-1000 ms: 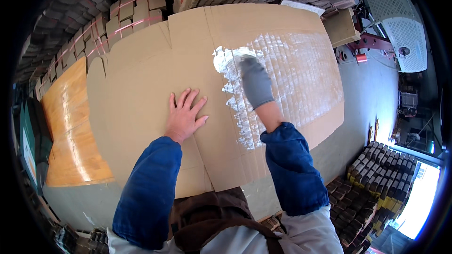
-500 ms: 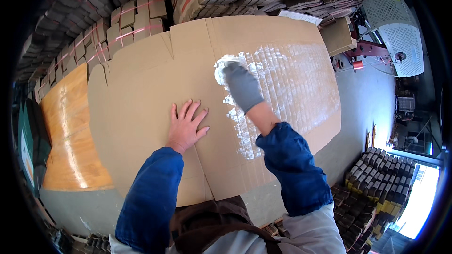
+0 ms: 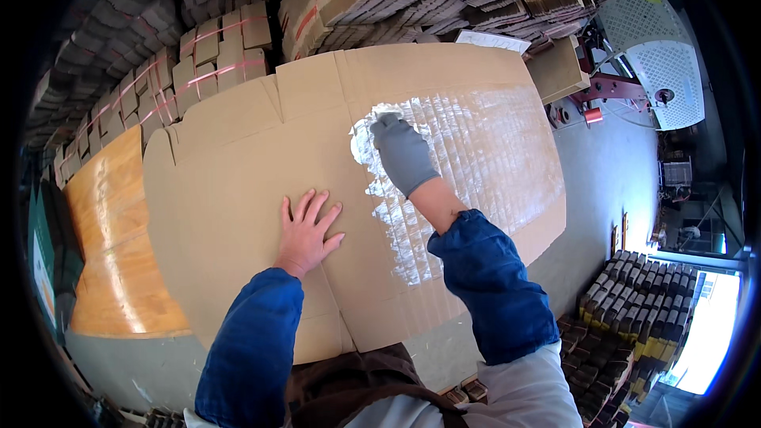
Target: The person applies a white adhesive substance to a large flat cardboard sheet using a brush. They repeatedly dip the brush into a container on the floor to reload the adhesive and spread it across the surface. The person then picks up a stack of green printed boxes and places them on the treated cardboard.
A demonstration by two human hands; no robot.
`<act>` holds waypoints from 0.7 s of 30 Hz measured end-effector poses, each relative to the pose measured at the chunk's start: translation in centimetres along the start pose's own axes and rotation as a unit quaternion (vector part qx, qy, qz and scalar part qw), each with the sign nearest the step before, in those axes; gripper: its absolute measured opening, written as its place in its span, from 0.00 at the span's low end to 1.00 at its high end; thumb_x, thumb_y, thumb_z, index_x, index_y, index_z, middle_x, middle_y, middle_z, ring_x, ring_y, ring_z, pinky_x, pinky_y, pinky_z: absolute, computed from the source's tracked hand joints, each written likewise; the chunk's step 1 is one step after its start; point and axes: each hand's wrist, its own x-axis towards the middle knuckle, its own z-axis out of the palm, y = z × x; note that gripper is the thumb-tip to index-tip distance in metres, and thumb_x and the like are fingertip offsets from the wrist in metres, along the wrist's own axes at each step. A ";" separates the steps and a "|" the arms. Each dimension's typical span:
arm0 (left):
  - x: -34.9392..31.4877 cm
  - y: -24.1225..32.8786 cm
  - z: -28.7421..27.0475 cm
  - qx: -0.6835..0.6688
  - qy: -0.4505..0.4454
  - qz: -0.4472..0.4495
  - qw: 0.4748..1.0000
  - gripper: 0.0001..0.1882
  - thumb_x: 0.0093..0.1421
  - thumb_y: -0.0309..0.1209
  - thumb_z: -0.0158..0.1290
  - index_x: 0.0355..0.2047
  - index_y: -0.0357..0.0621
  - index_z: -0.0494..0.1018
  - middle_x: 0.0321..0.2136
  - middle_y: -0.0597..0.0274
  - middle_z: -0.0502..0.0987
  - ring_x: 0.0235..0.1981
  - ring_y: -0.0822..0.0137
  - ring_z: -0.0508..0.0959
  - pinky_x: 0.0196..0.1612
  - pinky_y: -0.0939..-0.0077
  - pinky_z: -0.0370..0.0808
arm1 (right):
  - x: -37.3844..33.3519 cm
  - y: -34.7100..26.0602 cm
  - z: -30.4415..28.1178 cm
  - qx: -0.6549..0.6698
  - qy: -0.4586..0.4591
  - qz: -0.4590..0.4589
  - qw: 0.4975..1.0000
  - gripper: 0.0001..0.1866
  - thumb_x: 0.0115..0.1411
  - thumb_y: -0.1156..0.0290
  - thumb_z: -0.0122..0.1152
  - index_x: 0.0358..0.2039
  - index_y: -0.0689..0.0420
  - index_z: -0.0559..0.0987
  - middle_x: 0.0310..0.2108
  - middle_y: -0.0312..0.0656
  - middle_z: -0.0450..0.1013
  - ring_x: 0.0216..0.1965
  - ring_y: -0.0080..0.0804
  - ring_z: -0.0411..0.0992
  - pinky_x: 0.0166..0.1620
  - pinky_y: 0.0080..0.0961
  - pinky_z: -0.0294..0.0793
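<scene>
As I view it remotely through the head camera, item one is a large flattened cardboard sheet, brown, creased and slotted along its far edge, lying in front of the person, below both hands.

Item two: white paste, spread over the sheet's right half; thick and ragged along its left border, thinning rightward into ribbed streaks.

Item three: left hand, bare, released, palm down on uncoated cardboard, fingers spread, holding nothing that I can see.

Item four: right hand, in a grey glove, fingers curled downward at the paste's far left corner; whether it grips a tool beneath, I cannot tell.

Item five: two blue sleeve covers, one per forearm. Item six: brown apron, at the near edge.

Surroundings, as I log them: orange-brown wooden board, left, partly overlapped by the sheet; cardboard bundles with pink strapping, beyond; tall stack of flattened cartons, far side; machine with a pale perforated guard, far right; dark stacked pieces, lower right; grey floor.
</scene>
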 end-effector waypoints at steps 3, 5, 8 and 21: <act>0.6 0.3 0.4 0.001 -0.002 0.017 1.000 0.30 0.54 0.49 0.57 0.57 0.58 0.69 0.63 0.60 0.60 0.66 0.53 0.55 0.65 0.32 0.45 | -0.6 7.8 1.4 -0.106 -0.007 0.120 0.987 0.06 0.59 0.74 0.52 0.35 0.55 0.77 0.30 0.46 0.76 0.32 0.43 0.78 0.35 0.37 0.78; 0.3 0.2 0.4 0.000 -0.003 0.015 1.000 0.30 0.54 0.49 0.57 0.57 0.58 0.69 0.63 0.61 0.60 0.66 0.53 0.55 0.65 0.32 0.45 | -0.3 8.7 -0.3 0.021 0.009 0.192 0.981 0.07 0.60 0.73 0.52 0.36 0.55 0.78 0.33 0.47 0.76 0.35 0.45 0.78 0.38 0.38 0.77; -0.1 -0.1 0.3 0.005 -0.004 0.002 1.000 0.30 0.55 0.49 0.57 0.57 0.59 0.69 0.63 0.63 0.60 0.66 0.55 0.56 0.64 0.32 0.47 | 1.6 6.7 -4.6 0.210 0.030 0.215 0.953 0.07 0.61 0.72 0.53 0.37 0.55 0.78 0.37 0.50 0.77 0.39 0.49 0.77 0.41 0.39 0.76; 0.0 0.0 0.1 0.002 -0.012 -0.002 1.000 0.29 0.56 0.49 0.57 0.57 0.60 0.69 0.63 0.63 0.60 0.66 0.55 0.56 0.64 0.32 0.47 | 5.5 10.8 -4.5 0.413 -0.159 0.112 0.890 0.04 0.60 0.75 0.58 0.31 0.64 0.78 0.26 0.42 0.77 0.28 0.29 0.77 0.35 0.25 0.76</act>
